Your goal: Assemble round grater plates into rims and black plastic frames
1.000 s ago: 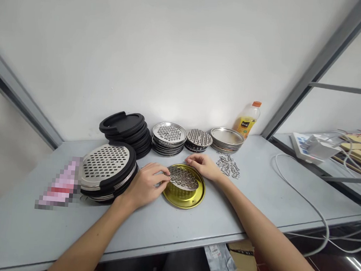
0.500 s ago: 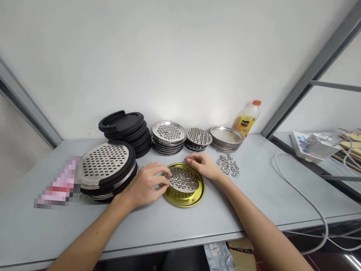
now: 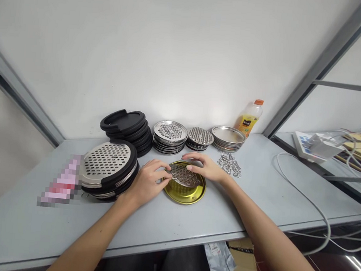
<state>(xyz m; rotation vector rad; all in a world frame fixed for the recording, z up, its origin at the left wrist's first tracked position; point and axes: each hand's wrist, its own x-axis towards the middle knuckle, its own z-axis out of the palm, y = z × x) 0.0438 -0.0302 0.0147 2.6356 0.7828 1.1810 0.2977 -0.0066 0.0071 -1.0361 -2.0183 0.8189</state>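
Observation:
A gold round dish (image 3: pixel 185 198) lies on the grey table, with a perforated metal grater disc (image 3: pixel 183 176) tilted over it. My left hand (image 3: pixel 151 180) pinches the disc's left edge between thumb and fingers. At the dish's far right side is my right hand (image 3: pixel 205 167), thumb and fingers apart, close over the disc's upper edge; whether it touches is hard to tell. Behind them stand a stack of grater discs (image 3: pixel 170 132), a smaller stack of coarse discs (image 3: pixel 200 136) and a stack of plain silver lids (image 3: pixel 228 135). Metal clips (image 3: pixel 229 164) lie in a heap.
Black rings (image 3: pixel 127 124) are stacked at the back left, with a black-rimmed grater stack (image 3: pixel 106 165) in front. A juice bottle (image 3: pixel 249 119) stands by the wall. A white cable (image 3: pixel 308 193) loops over the table's right side.
The grater disc has risen and tilted more in my left hand. My right thumb has moved out over the disc. The view has shifted slightly.

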